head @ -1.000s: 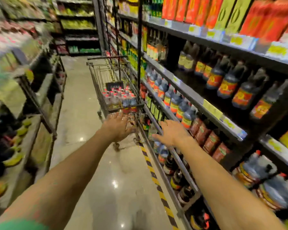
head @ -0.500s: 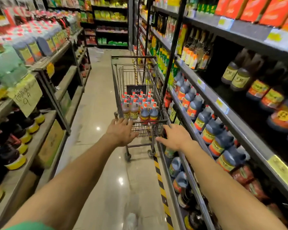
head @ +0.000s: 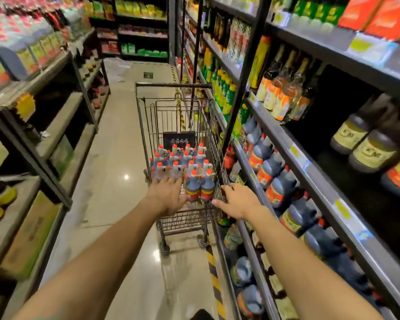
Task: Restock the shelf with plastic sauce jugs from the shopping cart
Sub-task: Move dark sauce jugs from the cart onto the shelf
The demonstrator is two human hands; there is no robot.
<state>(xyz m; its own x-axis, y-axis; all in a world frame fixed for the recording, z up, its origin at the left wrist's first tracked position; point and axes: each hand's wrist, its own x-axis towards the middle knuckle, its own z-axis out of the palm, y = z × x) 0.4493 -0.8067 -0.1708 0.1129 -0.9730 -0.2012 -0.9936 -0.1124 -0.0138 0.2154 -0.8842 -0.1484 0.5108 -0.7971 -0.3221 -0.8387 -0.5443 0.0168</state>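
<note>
Over the cart [head: 148, 125] of red-capped jugs [head: 200, 185], left hand [head: 169, 197] and right hand [head: 239, 200], fingers spread

Your cart jugs [head: 192, 185] are dark with red caps, red-yellow labels; floor tape [head: 214, 277], lower centre, is yellow-black striped

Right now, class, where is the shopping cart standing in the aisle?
In the head view, the shopping cart stands centre frame on the aisle floor, close beside the right-hand shelf of dark jugs, with both hands reaching to its near end.
</note>
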